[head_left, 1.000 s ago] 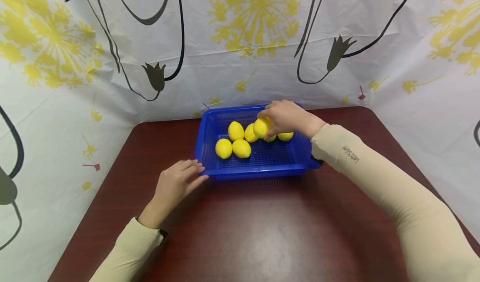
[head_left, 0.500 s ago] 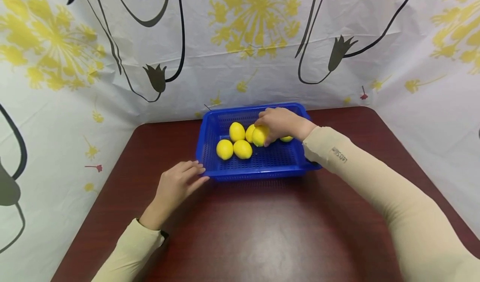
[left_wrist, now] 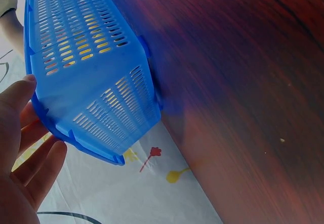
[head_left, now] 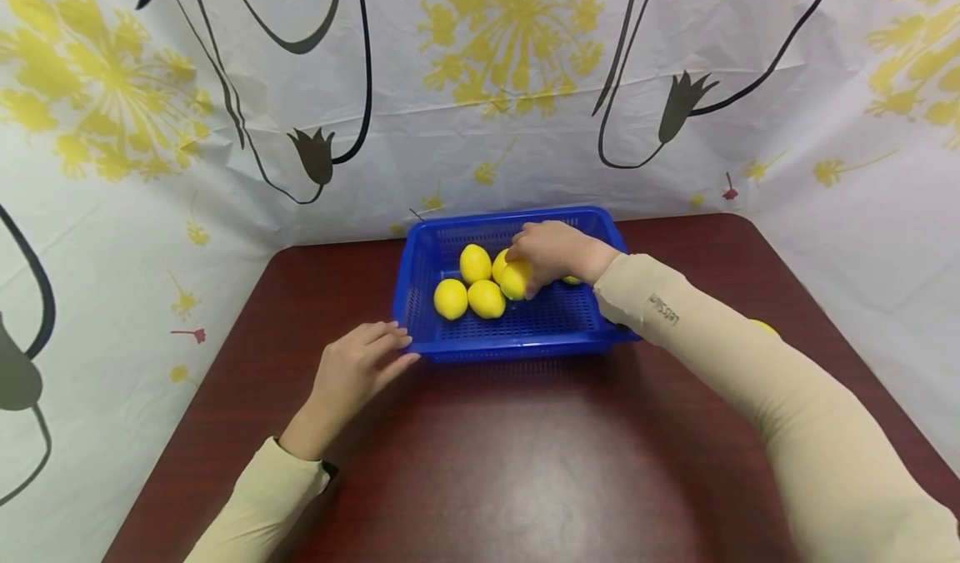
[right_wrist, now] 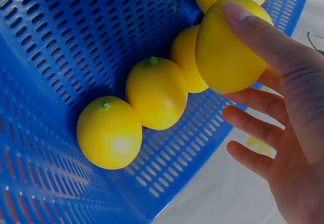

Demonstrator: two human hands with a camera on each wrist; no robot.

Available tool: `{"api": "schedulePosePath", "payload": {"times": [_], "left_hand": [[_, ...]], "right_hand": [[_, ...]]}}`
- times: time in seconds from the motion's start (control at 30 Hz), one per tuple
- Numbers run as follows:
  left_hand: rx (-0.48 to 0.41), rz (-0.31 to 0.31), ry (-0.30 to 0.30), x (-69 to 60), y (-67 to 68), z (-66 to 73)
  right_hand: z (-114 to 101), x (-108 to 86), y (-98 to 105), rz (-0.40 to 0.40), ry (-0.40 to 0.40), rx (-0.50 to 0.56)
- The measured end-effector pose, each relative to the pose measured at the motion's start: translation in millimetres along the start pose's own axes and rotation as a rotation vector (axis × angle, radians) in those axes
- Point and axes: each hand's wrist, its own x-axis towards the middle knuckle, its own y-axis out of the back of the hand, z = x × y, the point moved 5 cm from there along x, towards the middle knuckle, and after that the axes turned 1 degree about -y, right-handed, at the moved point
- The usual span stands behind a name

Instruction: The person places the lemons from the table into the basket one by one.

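My right hand [head_left: 551,251] is inside the blue plastic basket [head_left: 510,346] and holds a yellow lemon [head_left: 515,281]. In the right wrist view, the thumb lies across this lemon [right_wrist: 228,51], and its lower fingers stand apart from it. Several other lemons [head_left: 487,299] lie in the basket, mostly on its left side; one [head_left: 572,280] is mostly hidden behind the right wrist. My left hand [head_left: 356,371] is at the near left corner. In the left wrist view, its thumb [left_wrist: 23,89] touches the outside of the basket rim while a finger passes behind the rim.
The basket stands toward the back of a dark red-brown table [head_left: 495,455]. A white patterned sheet [head_left: 450,163] hangs close behind it and along both sides. A small yellow patch [head_left: 763,326] shows beyond the right sleeve, mostly covered by it.
My right hand has moved slightly left and down with the lemon, toward the other lemons. A yellow patch has come into sight past the right sleeve. The left hand has stayed put.
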Motion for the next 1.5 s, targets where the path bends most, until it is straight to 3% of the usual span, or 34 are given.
{"api": "schedulePosePath", "payload": {"times": [0.57, 0.83, 1.27, 1.5], "left_hand": [[-0.006, 0.009, 0.003, -1.6, -1.5, -1.6], [-0.009, -0.019, 0.023, -3.3, -2.9, -2.5], [-0.017, 0.022, 0.0, -1.4, -0.9, -1.0], [-0.009, 0.007, 0.003, -1.0, -1.3, -1.4]], "right_hand": [[-3.7, 10.1, -3.0, -0.046, 0.003, -0.045], [-7.7, 12.5, -14.2, -0.036, 0.047, -0.079], [-10.1, 16.0, -20.6, -0.042, 0.05, -0.104], [-12.2, 18.8, -21.6, -0.024, 0.087, -0.111]]}}
